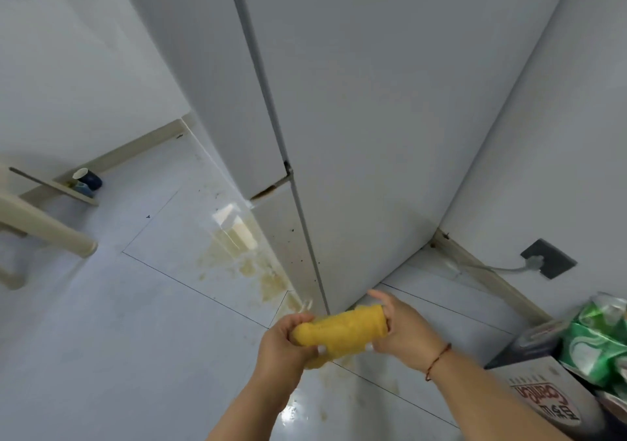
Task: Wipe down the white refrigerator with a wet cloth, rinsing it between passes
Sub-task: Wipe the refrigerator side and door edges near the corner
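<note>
Both hands, left hand (283, 342) and right hand (403, 330), grip a rolled yellow cloth (339, 333) before the white refrigerator (373, 101), above stained floor tiles (237, 264); the box (543, 396) lettering is unreadable.

Yellow cloth (341, 333), white refrigerator (373, 101), yellowish-stained pale floor (135, 305), green cans (600, 345).

Lighting even, cool, moderately bright. Glare on floor (295, 410) at 6 o'clock. Wide-angle bending at edges; cans (597, 349) at 4 o'clock blurred.
</note>
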### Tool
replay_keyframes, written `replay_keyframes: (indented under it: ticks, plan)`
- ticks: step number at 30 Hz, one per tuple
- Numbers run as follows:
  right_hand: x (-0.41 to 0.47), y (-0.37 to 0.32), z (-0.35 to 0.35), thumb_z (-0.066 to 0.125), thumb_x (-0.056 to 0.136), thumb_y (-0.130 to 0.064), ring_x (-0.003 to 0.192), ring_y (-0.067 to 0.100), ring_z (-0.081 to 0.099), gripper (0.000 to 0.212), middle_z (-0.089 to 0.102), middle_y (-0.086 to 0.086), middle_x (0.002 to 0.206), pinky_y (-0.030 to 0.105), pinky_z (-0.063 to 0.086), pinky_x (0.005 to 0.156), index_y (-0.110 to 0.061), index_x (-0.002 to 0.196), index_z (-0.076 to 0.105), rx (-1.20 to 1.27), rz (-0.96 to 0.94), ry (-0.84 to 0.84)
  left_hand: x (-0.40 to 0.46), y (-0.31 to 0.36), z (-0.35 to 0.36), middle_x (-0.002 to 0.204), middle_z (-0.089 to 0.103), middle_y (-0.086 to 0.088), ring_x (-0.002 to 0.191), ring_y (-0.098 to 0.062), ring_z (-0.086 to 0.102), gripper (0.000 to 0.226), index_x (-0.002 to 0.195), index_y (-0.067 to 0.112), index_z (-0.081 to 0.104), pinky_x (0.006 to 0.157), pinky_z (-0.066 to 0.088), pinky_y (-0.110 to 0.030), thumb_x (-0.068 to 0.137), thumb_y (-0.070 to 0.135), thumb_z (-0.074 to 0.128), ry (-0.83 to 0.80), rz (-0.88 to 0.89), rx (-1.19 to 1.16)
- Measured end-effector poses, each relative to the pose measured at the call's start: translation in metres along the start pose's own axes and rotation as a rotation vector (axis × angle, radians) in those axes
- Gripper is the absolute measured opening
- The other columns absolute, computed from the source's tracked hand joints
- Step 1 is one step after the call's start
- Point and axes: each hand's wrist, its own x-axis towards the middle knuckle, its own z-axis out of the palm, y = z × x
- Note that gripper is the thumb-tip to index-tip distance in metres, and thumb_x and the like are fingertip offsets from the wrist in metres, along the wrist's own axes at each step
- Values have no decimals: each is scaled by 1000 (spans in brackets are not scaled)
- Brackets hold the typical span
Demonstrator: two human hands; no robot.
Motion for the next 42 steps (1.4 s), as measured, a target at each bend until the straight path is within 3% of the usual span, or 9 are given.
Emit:
replay_keyframes:
  ticks: [3,6,9,13,19,27,32,38,42]
  plan:
    - [24,20,21,74,77,-13,94,15,60,24,63,-3,100,20,48,82,-24,97,67,-258,-57,23,31,-30,0,84,66,6,80,-14,62,19,80,25,70,63,54,-27,75,10,80,67,175,342]
    - [51,62,35,80,67,-13,88,13,56,28,52,-5,93,8,41,75,-31,64,59,-17,-102,86,63,-68,-4,95,55,12,86,-5,55,22,72,14,64,71,47,-20,78,28,80,3,225,399]
    - [76,101,50,82,63,-26,104,19,65,37,70,5,108,17,47,89,-11,96,72,494,-7,-63,84,-98,-10,74,54,9,71,-10,52,44,74,11,57,67,44,-23,70,52,72,-166,139,141]
    - [102,147,93,84,58,-24,104,27,67,59,70,16,111,37,51,89,0,109,68,639,157,-322,115,-137,0,76,58,-11,70,-24,60,33,78,12,62,66,53,-38,73,43,73,-217,-4,-217]
    - [141,190,142,65,77,7,110,44,60,45,64,28,117,57,49,93,2,121,58,960,328,-170,152,-205,27,117,67,-26,106,-44,65,41,118,-3,62,90,52,-58,90,25,66,-259,-333,-629]
    - [189,232,171,54,92,-3,103,42,65,28,68,27,110,54,51,89,3,119,61,934,464,-42,203,-256,53,85,71,-18,71,-29,69,31,113,-7,59,54,60,-34,87,8,66,-66,-538,-627]
    - [209,233,176,51,94,-1,97,39,66,22,68,23,108,54,52,86,-7,112,62,949,470,-10,230,-270,57,113,67,-22,92,-36,67,27,120,12,54,79,58,-52,97,25,56,-36,-460,-547]
    - [251,258,192,65,69,-18,100,39,65,47,68,22,109,60,48,93,-1,113,64,826,601,18,252,-291,68,112,68,-27,102,-44,65,37,125,-1,56,74,56,-51,95,19,55,-36,-573,-686]
    - [259,244,201,54,86,-9,104,41,63,33,65,26,112,59,46,96,4,116,60,929,671,32,262,-289,75,107,65,-30,96,-45,62,25,116,-9,51,74,49,-59,99,6,41,-29,-585,-899]
